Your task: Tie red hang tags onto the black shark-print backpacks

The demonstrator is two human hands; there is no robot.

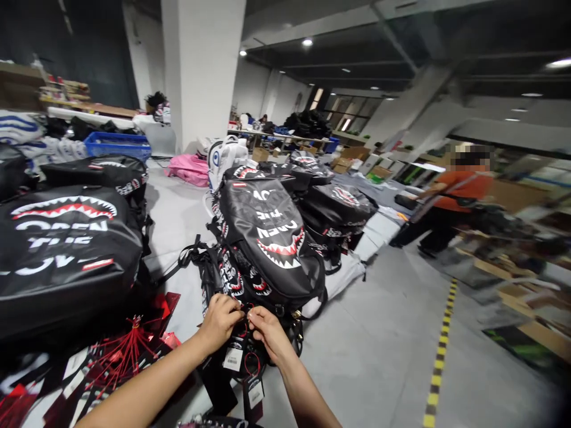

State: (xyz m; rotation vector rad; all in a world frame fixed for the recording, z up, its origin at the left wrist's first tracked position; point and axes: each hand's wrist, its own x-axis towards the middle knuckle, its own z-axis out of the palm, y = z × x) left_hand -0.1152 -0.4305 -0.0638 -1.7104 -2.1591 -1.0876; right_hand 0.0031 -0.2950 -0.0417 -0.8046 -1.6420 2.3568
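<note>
A black backpack (276, 238) with a printed shark mouth and white lettering lies on the table in front of me. At its near end, my left hand (220, 321) and my right hand (267, 333) are close together, the fingertips of both pinched on a thin red tag string. What lies exactly between the fingertips is small and partly hidden. Just below hang a black tag with a white barcode label (233, 358) and another barcoded tag (255, 392) on a red loop. The backpack's straps bunch up beside my left hand.
To the left lies another black shark-mouth backpack (66, 249), with a bundle of red-stringed tags (134, 339) before it. Farther back are more black backpacks (341, 205), a pink bag (190, 168) and a blue crate (116, 145). A person in orange (464, 187) stands right, past the aisle.
</note>
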